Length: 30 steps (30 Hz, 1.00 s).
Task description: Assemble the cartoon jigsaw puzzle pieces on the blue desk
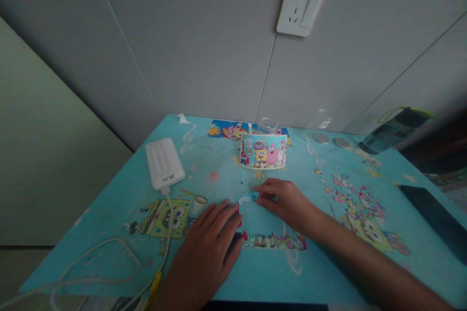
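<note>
A partly joined jigsaw puzzle (275,241) lies on the blue table in front of me, with its left side, bottom row and top left corner laid out. My left hand (215,233) rests flat with fingers stretched, its fingertips at the puzzle's left edge. Near the top left corner, my right hand (279,199) pinches a small light-blue puzzle piece (256,195) between thumb and fingers. Behind the hands a picture card (263,151) of cartoon figures leans upright against a clear round jar (268,125). Loose puzzle pieces (357,199) are heaped to the right.
A white power bank (165,163) with a white cable (168,233) lies at left. At right are a dark phone-like slab (434,218), a water bottle (394,130) and two round lids (341,143). The wall with a socket (302,4) bounds the table's back.
</note>
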Motion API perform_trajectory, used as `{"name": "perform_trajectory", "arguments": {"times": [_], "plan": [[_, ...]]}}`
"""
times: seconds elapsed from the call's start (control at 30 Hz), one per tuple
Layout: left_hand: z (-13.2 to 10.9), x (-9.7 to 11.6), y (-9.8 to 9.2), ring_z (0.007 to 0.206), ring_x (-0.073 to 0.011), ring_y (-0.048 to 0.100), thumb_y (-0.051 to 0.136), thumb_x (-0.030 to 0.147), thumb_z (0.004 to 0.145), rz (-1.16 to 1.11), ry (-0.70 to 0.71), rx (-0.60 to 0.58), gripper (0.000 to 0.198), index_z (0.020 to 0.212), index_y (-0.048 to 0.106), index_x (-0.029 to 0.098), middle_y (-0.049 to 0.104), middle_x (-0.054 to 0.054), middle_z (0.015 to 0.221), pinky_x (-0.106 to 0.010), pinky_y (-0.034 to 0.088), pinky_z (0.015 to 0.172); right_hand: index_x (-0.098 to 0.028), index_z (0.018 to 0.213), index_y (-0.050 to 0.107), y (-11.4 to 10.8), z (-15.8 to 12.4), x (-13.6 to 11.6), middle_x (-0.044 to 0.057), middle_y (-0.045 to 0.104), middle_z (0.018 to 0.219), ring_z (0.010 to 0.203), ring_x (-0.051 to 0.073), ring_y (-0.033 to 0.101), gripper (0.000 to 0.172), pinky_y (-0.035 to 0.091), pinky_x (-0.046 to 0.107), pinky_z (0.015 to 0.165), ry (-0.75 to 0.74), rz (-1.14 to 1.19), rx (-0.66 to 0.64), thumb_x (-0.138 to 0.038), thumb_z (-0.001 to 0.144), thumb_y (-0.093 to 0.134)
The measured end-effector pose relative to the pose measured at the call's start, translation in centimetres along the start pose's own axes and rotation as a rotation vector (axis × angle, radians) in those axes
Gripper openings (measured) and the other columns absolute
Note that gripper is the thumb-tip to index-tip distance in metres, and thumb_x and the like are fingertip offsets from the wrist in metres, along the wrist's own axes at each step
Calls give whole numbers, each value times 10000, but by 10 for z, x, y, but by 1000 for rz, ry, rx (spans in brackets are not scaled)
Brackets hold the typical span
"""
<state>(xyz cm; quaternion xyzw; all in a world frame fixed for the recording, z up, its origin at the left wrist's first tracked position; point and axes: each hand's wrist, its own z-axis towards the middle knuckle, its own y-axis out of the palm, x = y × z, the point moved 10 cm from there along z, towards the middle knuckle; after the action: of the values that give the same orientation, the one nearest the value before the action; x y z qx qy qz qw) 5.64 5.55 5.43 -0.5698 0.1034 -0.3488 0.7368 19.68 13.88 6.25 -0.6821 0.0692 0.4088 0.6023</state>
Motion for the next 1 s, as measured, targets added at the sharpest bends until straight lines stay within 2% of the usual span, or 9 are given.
{"name": "perform_trajectory", "arguments": {"times": [0.17, 0.47, 0.7, 0.9, 1.0], "plan": [[1, -1, -1, 1341, -276, 506, 554, 252, 971, -9, -2, 0, 330, 1296, 595, 215, 599, -65, 1393, -541, 458, 1119, -255, 1084, 766, 5, -4, 0, 43, 719, 974, 867, 184, 682, 180, 534, 300, 805, 4, -108, -18, -243, 945, 652], [0, -1, -4, 1318, -286, 528, 573, 261, 966, -45, -15, 43, 302, 1262, 616, 221, 618, -68, 1371, -545, 471, 1100, -231, 1056, 766, 5, -6, 2, 57, 700, 919, 900, 217, 641, 194, 503, 337, 840, -25, -268, 43, -348, 925, 685], [1, 0, -4, 1314, -280, 529, 574, 262, 964, -39, -8, 42, 309, 1266, 614, 214, 619, -69, 1364, -537, 472, 1097, -282, 1089, 761, 1, -14, 1, 44, 681, 940, 885, 198, 617, 193, 490, 329, 826, -67, -250, 64, -274, 976, 604], [1, 0, -2, 1322, -278, 521, 570, 274, 969, -23, -11, 27, 312, 1273, 612, 217, 608, -67, 1382, -533, 461, 1108, -256, 1022, 769, 8, -16, -3, 52, 682, 913, 873, 202, 626, 150, 493, 342, 824, -72, -282, 79, -283, 958, 636], [0, -1, 0, 1326, -276, 518, 569, 286, 971, -11, -16, 13, 314, 1275, 610, 223, 605, -63, 1387, -538, 457, 1112, -250, 1033, 763, 4, -17, -2, 55, 687, 927, 888, 211, 631, 154, 502, 357, 832, -68, -291, 86, -295, 958, 635]]}}
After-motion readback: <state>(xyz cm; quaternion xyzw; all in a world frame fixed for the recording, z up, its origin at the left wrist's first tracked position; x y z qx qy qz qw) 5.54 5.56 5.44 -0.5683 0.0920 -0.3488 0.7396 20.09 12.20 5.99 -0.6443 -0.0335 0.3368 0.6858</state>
